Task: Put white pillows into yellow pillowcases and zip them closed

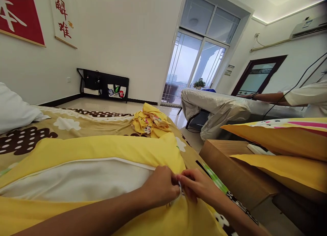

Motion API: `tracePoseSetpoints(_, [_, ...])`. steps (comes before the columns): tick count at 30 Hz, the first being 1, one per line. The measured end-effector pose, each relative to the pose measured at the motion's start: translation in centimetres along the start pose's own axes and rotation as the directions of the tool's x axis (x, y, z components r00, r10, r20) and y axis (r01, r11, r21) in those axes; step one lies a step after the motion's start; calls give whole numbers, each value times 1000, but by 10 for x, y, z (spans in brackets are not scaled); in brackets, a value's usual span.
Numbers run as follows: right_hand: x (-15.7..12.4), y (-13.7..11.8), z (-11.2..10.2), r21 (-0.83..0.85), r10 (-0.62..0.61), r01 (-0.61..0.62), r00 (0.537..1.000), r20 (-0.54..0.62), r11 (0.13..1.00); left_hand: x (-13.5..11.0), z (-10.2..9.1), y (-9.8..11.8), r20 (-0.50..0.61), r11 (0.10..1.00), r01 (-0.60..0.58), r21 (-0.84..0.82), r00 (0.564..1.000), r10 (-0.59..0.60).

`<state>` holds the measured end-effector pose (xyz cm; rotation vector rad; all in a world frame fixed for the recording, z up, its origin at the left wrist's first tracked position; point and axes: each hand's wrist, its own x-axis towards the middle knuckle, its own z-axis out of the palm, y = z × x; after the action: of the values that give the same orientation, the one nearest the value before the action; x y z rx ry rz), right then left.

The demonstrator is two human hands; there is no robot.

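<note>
A yellow pillowcase (107, 145) lies across the bed in front of me, with a white pillow (97, 179) showing through its long opening. A white zipper edge runs along the far side of that opening. My left hand (162, 185) is closed in a pinch at the right end of the opening. Right beside it, my right hand (196, 185) pinches the same corner of the pillowcase, its fingertips almost touching the left hand. The zipper pull, if it is between the fingers, is hidden. Beyond the pillowcase sits a crumpled yellow printed cloth (150, 120).
Two yellow pillows (281, 168) are stacked on a wooden cabinet (235, 174) at the right. Behind them stands a plastic-covered bed (217, 103), where another person's arm (270, 98) reaches in. A white pillow (12, 108) lies at the left; a black shelf (102, 86) stands by the wall.
</note>
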<state>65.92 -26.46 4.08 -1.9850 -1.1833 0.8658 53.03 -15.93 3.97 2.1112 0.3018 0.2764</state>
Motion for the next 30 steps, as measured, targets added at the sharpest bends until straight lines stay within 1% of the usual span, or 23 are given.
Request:
tracePoseSetpoints(3, [0, 3, 4, 102, 39, -45, 998, 55, 994, -5, 3, -3, -16, 999, -24, -35, 1000, 23])
tracePoseSetpoints(9, [-1, 7, 11, 182, 79, -86, 996, 45, 979, -6, 9, -8, -78, 999, 44, -4, 996, -44])
tracePoseSetpoints(11, [-1, 8, 11, 201, 66, -75, 997, 47, 977, -5, 9, -9, -74, 998, 63, -20, 995, -64])
tracePoseSetpoints(13, [-2, 11, 10, 220, 32, -44, 998, 57, 975, -3, 9, -10, -65, 996, 53, -68, 996, -58])
tracePoseSetpoints(16, [-4, 15, 7, 249, -26, 11, 998, 55, 968, 0, 10, -14, -45, 979, 18, -204, 999, -28])
tracePoseSetpoints(19, [-7, 17, 5, 283, -52, 34, 997, 55, 959, 2, 10, -17, -22, 953, 49, -299, 998, -58])
tracePoseSetpoints(24, [-9, 19, 5, 318, -78, 60, 996, 44, 946, 5, 12, -16, -33, 952, 81, -294, 995, -95])
tracePoseSetpoints(27, [-9, 20, 5, 315, -71, 57, 997, 35, 947, 5, 13, -15, -39, 944, 116, -308, 990, -134])
tracePoseSetpoints(30, [-9, 21, 5, 302, -67, 48, 996, 52, 952, 5, 14, -15, -40, 941, 130, -311, 988, -150])
